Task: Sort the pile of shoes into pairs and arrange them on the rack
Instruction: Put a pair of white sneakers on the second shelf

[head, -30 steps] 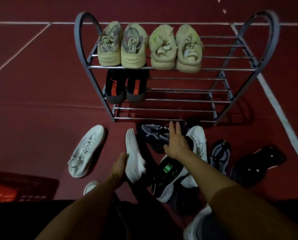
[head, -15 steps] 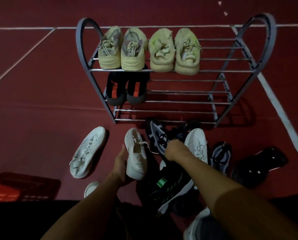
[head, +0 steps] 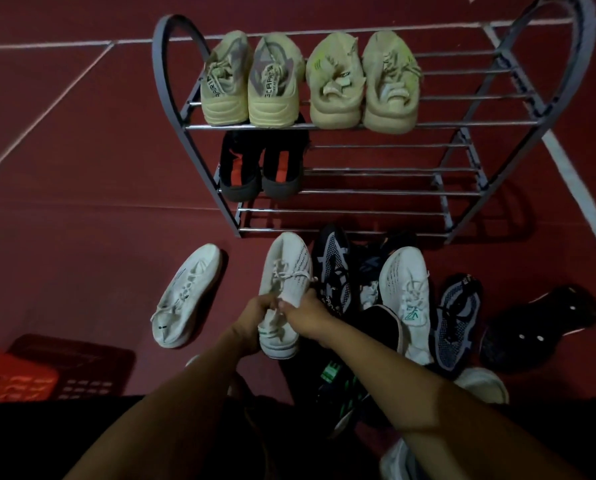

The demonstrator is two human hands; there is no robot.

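A grey metal shoe rack (head: 171,81) stands on the red floor. Its top shelf carries two pairs of pale yellow sneakers (head: 251,81) (head: 362,81). A black and orange pair (head: 261,168) sits on the middle shelf at the left. In front of the rack I hold a white sneaker (head: 284,271) upright, toe toward the rack. My left hand (head: 255,315) grips its heel side and my right hand (head: 305,315) grips its collar. A second white sneaker (head: 185,296) lies to the left.
Right of my hands lies a pile: a dark patterned sneaker (head: 333,268), a white sneaker with a green logo (head: 409,299), another dark patterned one (head: 457,320), a black shoe sole-up (head: 539,327) and a black and green shoe (head: 338,386). A red crate (head: 15,375) sits at lower left.
My right hand left the dark patterned shoe in the pile and came over to the white sneaker. Both hands now hold it, turned upright and lifted closer to the rack.
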